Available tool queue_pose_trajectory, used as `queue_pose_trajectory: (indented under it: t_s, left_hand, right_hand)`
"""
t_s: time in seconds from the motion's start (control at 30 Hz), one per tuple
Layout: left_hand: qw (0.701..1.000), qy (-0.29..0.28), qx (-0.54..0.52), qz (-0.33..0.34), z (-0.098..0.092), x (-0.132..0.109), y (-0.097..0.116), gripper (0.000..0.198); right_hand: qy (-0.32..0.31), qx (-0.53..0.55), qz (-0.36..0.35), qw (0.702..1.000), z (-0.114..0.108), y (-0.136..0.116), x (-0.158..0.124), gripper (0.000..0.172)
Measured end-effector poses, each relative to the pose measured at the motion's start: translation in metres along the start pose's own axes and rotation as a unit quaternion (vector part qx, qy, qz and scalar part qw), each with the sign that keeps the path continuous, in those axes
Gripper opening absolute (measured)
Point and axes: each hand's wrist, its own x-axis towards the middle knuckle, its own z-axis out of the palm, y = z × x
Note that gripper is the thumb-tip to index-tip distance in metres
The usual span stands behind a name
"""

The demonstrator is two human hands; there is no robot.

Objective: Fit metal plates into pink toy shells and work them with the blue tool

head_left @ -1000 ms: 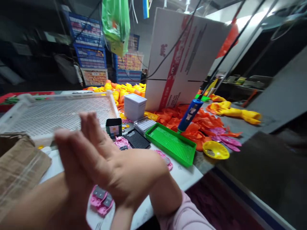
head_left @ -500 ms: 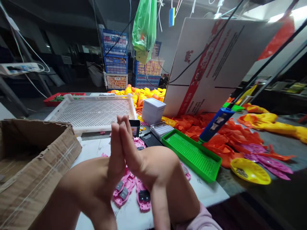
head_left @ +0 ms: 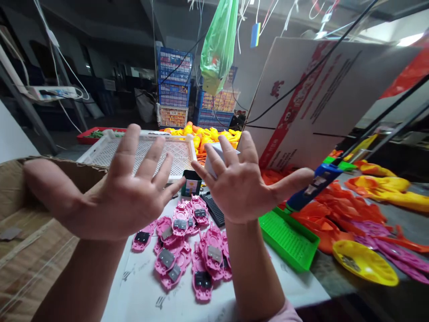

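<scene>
My left hand point(head_left: 117, 201) is raised with palm up and fingers spread, holding nothing. Beside it, my right hand point(head_left: 236, 190) is spread open in the same way, also without anything in it. The two little fingers come close together in the middle. Below and between the hands lie several pink plastic shell parts point(head_left: 172, 259) with grey and black rectangular pieces in them, piled on a white printed sheet point(head_left: 161, 306). Just beyond the hands stand a small dark green box point(head_left: 191, 184) and a black mesh tray point(head_left: 214, 210), partly behind my right hand.
An open cardboard box point(head_left: 30, 268) stands at left. A white perforated tray point(head_left: 117, 150) lies behind it. To the right are a green tray point(head_left: 290, 241), a blue electric screwdriver point(head_left: 310, 185), orange parts point(head_left: 321, 214) and a yellow dish point(head_left: 365, 264). A large carton point(head_left: 301, 98) stands behind.
My hands were pressed palm to palm; now they are apart with fingers spread. More of the pink parts shows between them. The view has shifted slightly.
</scene>
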Motion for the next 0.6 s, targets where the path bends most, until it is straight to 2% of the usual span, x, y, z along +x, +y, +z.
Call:
queue_pose_trajectory:
  t_s: [0.07,0.1,0.13,0.2,0.23,0.3,0.37,0.43,0.6]
  left_hand:
    - [0.987,-0.057,-0.147,-0.012,0.007,0.004,0.002,0.074]
    - [0.975,-0.069,-0.212,-0.020,0.011,0.004,0.003,0.076]
    - [0.971,-0.055,-0.232,-0.021,0.015,0.003,0.004,0.077]
    - [0.988,0.025,-0.150,-0.018,0.024,0.000,0.005,0.067]
    - [0.995,0.073,-0.060,-0.009,0.029,-0.003,0.006,0.059]
    - [0.982,0.129,0.132,0.035,0.039,-0.007,0.010,0.040]
    - [0.963,0.121,0.226,0.085,0.048,-0.008,0.016,0.029]
    - [0.963,0.092,0.229,0.113,0.054,-0.008,0.022,0.021]
    - [0.971,0.069,0.204,0.103,0.061,-0.005,0.030,0.016]
  right_hand:
    - [0.047,-0.034,-0.008,0.998,0.010,0.003,0.001,0.079]
    - [0.087,-0.050,-0.016,0.995,0.014,0.004,0.001,0.074]
    - [0.134,-0.063,-0.027,0.989,0.016,0.004,0.002,0.068]
    - [0.234,-0.067,-0.050,0.969,0.016,0.002,0.004,0.058]
    - [0.277,-0.059,-0.057,0.957,0.014,0.000,0.005,0.054]
    - [0.338,-0.033,-0.056,0.939,0.010,-0.003,0.006,0.051]
    - [0.377,-0.004,-0.040,0.925,0.007,-0.006,0.007,0.051]
    - [0.403,0.019,-0.028,0.915,0.008,-0.007,0.007,0.052]
    - [0.402,0.040,-0.010,0.915,0.020,-0.004,0.003,0.048]
